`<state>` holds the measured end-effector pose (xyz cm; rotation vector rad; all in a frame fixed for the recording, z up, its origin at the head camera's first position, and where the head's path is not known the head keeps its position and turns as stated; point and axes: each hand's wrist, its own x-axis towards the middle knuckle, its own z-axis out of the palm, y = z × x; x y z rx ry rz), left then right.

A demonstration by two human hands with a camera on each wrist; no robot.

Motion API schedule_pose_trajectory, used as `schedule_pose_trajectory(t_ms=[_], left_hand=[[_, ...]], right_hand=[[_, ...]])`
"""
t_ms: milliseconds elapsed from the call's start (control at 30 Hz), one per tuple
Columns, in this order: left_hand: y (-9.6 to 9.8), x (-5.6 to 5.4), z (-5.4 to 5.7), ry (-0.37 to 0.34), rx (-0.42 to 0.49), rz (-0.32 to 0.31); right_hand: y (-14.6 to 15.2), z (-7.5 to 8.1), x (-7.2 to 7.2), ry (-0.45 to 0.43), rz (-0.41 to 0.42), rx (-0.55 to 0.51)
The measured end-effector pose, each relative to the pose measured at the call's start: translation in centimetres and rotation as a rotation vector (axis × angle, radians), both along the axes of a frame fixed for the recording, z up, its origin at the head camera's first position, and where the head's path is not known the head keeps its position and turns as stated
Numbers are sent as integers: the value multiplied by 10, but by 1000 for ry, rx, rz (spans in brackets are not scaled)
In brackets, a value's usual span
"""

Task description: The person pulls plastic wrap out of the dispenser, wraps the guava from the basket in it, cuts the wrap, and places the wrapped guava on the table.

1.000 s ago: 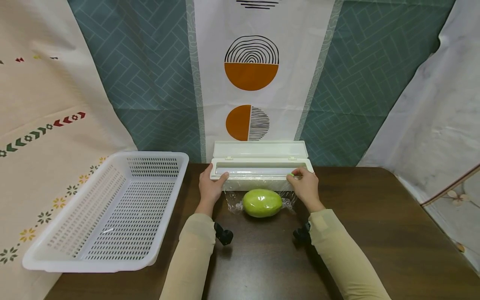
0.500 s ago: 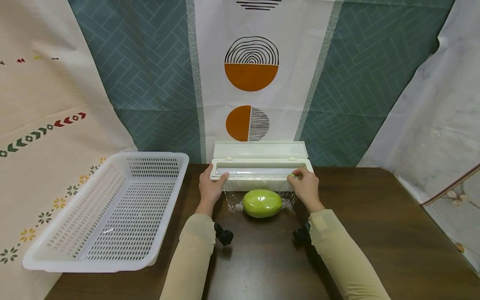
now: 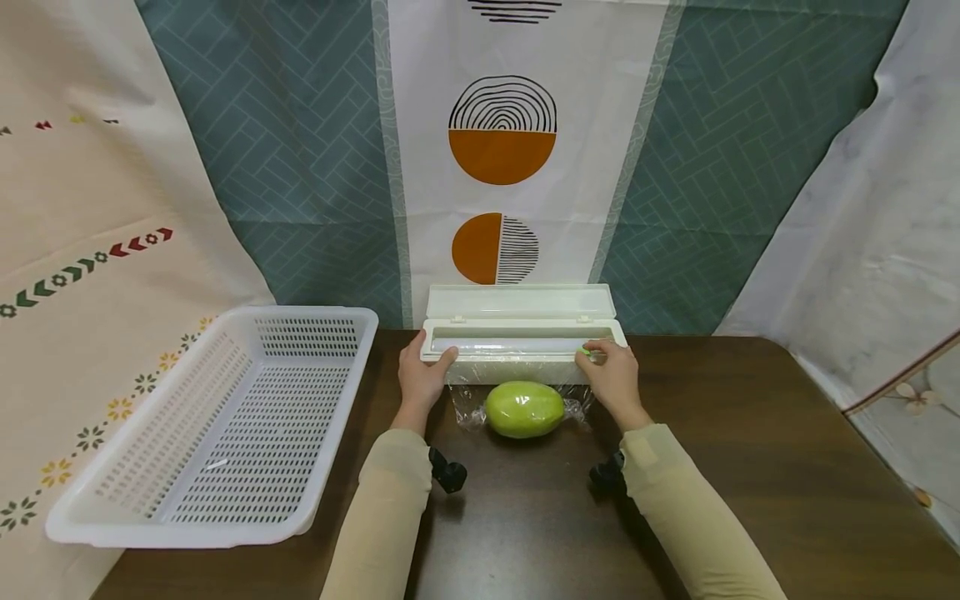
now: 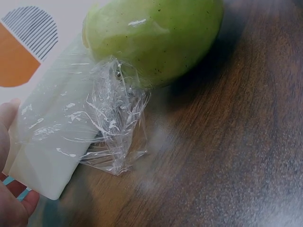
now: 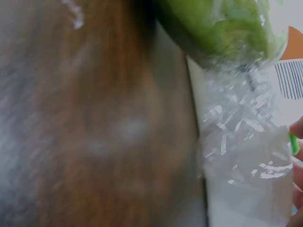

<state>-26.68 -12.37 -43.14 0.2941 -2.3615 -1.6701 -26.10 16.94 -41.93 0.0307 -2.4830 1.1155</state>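
Observation:
A white cling film dispenser [image 3: 521, 372] lies on the table with its lid [image 3: 521, 302] tipped back and a film roll [image 3: 510, 345] inside. My left hand [image 3: 422, 377] grips its left end, thumb over the front edge. At the right end, my right hand [image 3: 615, 379] pinches a small green slide cutter [image 3: 582, 352], also seen as a green tab [image 5: 294, 143] in the right wrist view. In front lies a green oval fruit [image 3: 525, 410] wrapped in clear cling film [image 4: 116, 118]. Film stretches from it over the dispenser's front wall, bunched at both ends of the fruit.
A white perforated plastic basket [image 3: 255, 433] stands on the left, with a small white strip [image 3: 216, 464] inside. The dark wooden table [image 3: 735, 433] extends right and toward me. Patterned cloths [image 3: 322, 167] hang behind and at both sides.
The scene sits slightly lower in the head view. Both hands, the dispenser and the wrapped fruit keep practically the same places relative to each other.

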Motion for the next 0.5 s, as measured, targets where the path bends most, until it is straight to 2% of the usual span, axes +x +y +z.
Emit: schedule_pose_trajectory(t_ms=[100, 267, 500], left_hand=[[1, 0, -1, 2, -4, 3], [1, 0, -2, 5, -8, 1], [0, -1, -2, 14, -9, 7]], right_hand=[[5, -3, 1, 8, 25, 17], [9, -3, 2, -30, 39, 13], [9, 2, 2, -90, 10, 43]])
